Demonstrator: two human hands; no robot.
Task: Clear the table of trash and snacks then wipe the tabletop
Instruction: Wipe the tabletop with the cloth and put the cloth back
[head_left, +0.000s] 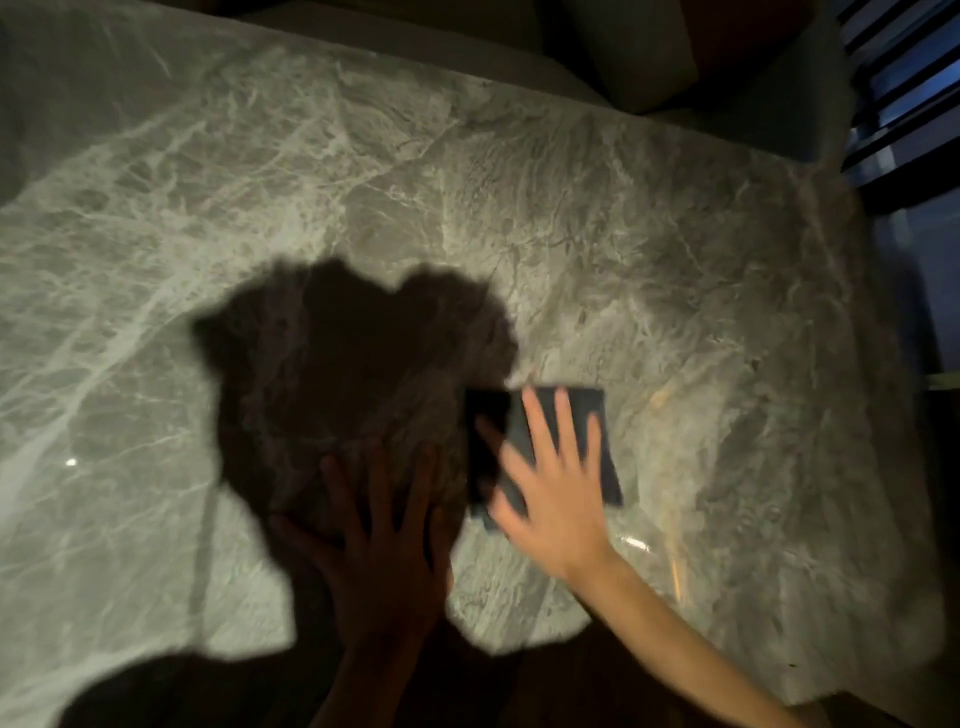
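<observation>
A folded dark grey cloth (597, 431) lies flat on the grey marble tabletop (363, 182), right of centre. My right hand (550, 483) presses down on it with fingers spread and straight, blurred by motion. My left hand (384, 540) rests flat on the marble beside it, fingers spread, inside the dark shadow of my head. No trash or snacks show on the table.
A wet streak (634, 543) shines on the marble just right of my right wrist. Dark upholstered seating (649, 57) lines the far edge of the table. A dark slatted chair (904, 104) stands at the right end.
</observation>
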